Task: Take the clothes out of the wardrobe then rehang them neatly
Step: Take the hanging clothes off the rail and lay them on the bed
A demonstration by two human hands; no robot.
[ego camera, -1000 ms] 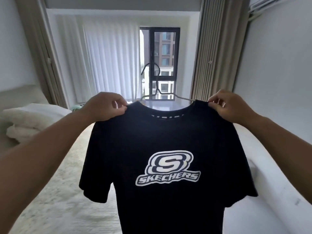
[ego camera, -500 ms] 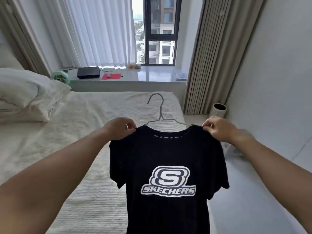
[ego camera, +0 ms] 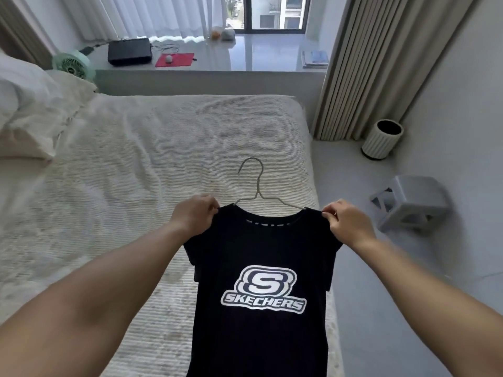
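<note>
Bed [ego camera: 136, 164] behind | hands [ego camera: 194, 217] pinch T-shirt [ego camera: 261, 268] | hem cut off

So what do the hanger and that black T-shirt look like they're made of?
The hanger looks like thin metal wire, pale grey and dull: one slim strand bent into hook and shoulders. The T-shirt looks like soft matte knit, probably cotton or a blend: it drapes limply. Its logo looks like a slightly shiny white print.
</note>
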